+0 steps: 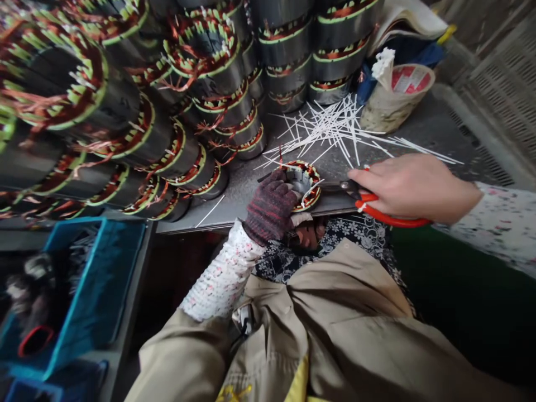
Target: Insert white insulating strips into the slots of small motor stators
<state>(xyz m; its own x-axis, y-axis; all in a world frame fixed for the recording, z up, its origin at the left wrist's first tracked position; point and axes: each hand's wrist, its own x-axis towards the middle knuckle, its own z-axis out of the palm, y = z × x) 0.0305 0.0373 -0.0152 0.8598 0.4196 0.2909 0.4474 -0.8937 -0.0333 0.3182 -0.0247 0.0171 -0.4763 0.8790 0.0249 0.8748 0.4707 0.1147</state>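
Note:
A motor stator [315,177] with copper windings and a pale green rim lies near the front edge of the table. My left hand [271,207], in a dark knitted glove with bare fingertips, is closed around its left side. Some of those fingers reach toward the bore and are partly hidden. In my right hand [412,183], which is bare, are red-handled scissors [350,187]. Their blades point left and meet the right side of the stator, close to a white strip on the windings. Whether the blades touch that strip, I cannot tell.
Stacked stators [226,100] fill the left and back of the table. Loose white sticks [330,125] lie behind my hands, beside a tub [391,106] holding more white pieces. A blue bin [100,279] stands lower left. A grey perforated crate [506,95] is at right.

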